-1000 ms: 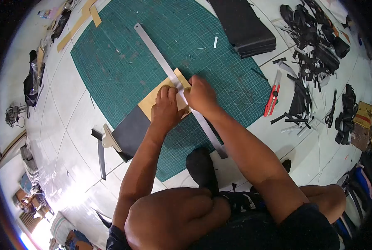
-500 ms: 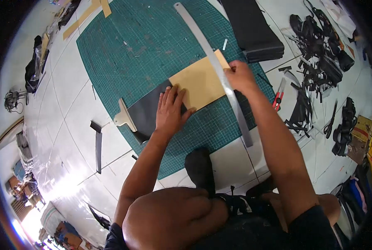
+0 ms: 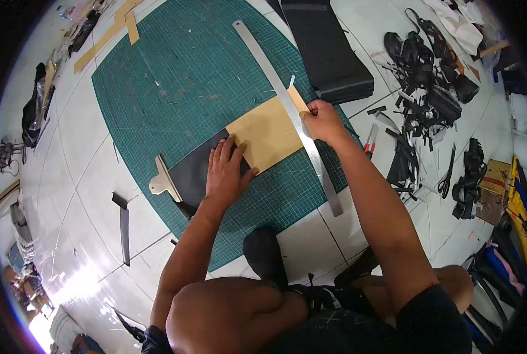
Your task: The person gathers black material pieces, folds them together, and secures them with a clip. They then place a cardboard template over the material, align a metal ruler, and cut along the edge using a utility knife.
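My left hand point(image 3: 225, 174) lies flat with fingers spread across a black sheet point(image 3: 195, 162), its fingertips at the border with a tan board point(image 3: 266, 130). A wide metal clip point(image 3: 165, 180) grips the left end of the black sheet. My right hand point(image 3: 325, 124) is closed at the board's right end, fingers pinching its edge. A long steel ruler point(image 3: 263, 62) crosses the board close to my right thumb. Both pieces rest on a green cutting mat point(image 3: 169, 100); how they overlap under my left hand is hidden.
Stacked black material point(image 3: 334, 53) lies beyond the mat's right side. A red utility knife point(image 3: 370, 141) sits on the tiles near my right forearm. Farther right are scissors point(image 3: 446, 177), heaped black scraps point(image 3: 431, 88) and a cardboard box point(image 3: 493, 189). My foot point(image 3: 263, 253) touches the mat's near edge.
The whole view has shifted, so the mat and everything on it appear farther left and slightly lower. Both hands keep nearly the same place on the sheet and board.
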The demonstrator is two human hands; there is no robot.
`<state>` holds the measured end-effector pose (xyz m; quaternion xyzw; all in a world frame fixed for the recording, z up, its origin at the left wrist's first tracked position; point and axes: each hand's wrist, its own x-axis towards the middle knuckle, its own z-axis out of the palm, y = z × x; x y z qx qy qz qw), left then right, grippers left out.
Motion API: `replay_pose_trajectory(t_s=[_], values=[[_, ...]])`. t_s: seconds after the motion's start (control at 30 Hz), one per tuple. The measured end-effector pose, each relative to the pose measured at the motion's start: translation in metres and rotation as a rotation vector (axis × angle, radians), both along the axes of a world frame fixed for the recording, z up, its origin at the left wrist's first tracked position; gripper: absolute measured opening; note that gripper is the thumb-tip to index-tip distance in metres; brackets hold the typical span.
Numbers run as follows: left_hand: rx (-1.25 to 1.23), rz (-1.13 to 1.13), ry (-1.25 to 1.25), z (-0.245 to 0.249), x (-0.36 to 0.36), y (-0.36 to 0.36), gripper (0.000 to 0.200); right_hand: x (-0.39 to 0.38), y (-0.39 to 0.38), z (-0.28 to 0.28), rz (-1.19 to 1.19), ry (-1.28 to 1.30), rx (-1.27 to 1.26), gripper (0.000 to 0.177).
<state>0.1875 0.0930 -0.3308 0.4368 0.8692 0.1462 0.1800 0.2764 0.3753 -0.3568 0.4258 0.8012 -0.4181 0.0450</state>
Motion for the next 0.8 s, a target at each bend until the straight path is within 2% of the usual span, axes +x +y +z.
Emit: replay_pose_trajectory(t_s=[0.2, 0.3, 0.4, 0.53, 0.63, 0.73, 0.8], values=[[-0.042, 0.034, -0.023, 0.007, -0.001, 0.007, 0.073, 0.037, -0.04, 0.04, 0.122, 0.084, 0.37, 0.05], [-0.01, 0.033, -0.015, 0.004, -0.001, 0.007, 0.075, 0.078, -0.078, 0.045, 0.112, -0.05, 0.308, 0.055], [-0.006, 0.051, -0.001, 0.006, 0.001, 0.009, 0.076, 0.106, -0.095, 0.027, 0.073, 0.092, 0.351, 0.053], [-0.004, 0.054, 0.007, 0.005, 0.0, 0.011, 0.076, 0.104, -0.113, 0.018, 0.036, 0.152, 0.161, 0.049], [0.007, 0.059, -0.011, 0.007, 0.001, 0.01, 0.076, 0.098, -0.143, 0.012, 0.081, 0.177, 0.232, 0.047], [0.014, 0.053, -0.014, 0.008, 0.0, 0.008, 0.074, 0.096, -0.17, 0.011, 0.1, 0.215, 0.152, 0.048], [0.01, 0.059, -0.006, 0.007, 0.0, 0.009, 0.072, 0.094, -0.176, 0.007, 0.171, 0.244, 0.226, 0.049]])
